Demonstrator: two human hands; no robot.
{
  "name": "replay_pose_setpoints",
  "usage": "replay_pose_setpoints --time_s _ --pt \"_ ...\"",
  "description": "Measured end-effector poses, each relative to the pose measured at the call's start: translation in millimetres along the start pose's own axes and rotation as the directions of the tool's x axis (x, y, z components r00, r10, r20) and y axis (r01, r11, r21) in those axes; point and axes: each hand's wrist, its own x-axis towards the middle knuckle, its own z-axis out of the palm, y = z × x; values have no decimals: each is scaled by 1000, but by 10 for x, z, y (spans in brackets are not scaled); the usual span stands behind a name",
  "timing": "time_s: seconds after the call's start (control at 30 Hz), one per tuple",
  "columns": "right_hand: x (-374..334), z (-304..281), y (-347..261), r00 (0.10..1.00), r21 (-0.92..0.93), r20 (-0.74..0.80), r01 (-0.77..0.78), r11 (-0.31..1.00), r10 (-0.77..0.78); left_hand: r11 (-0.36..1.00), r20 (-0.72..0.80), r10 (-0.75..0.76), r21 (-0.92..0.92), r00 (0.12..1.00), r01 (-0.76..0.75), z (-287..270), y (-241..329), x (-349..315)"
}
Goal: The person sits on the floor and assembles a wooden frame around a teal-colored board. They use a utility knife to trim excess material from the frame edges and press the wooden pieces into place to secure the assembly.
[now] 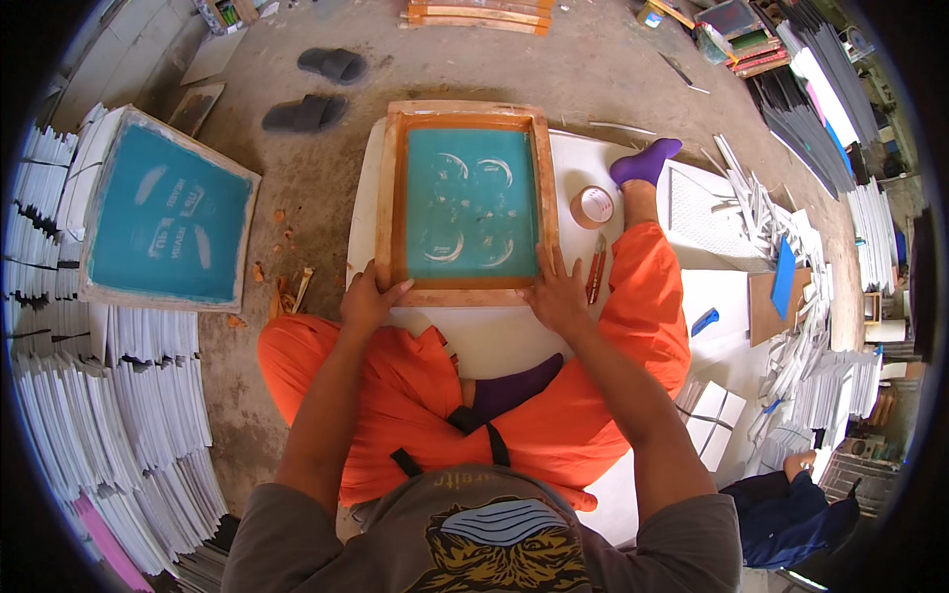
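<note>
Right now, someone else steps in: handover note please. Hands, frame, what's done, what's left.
Left hand: gripping the near left corner of the wooden screen frame.
Right hand: flat on the near right corner, fingers spread.
Frame lies flat on the white board in front of the crossed legs, teal mesh up.
Tape roll and a red-handled tool sit right of it; a second frame lies to the left.
Done: frame set down. Left: cannot tell if it has been printed.
</note>
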Motion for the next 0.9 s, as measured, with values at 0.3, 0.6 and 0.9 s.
replay_pose_setpoints --time_s 0.3,0.6,0.9 --pt "-295 -441 569 981 295 -123 184 938 -153 978 -62 90 -183 994 -100 123 -199 85" --pt "65 -208 348 958 -47 35 285 957 -283 976 -134 134 -152 982 -154 120 -228 51" --pt "393 -168 446 943 -11 1 334 943 -334 982 -97 109 -143 989 -122 66 -130 16"
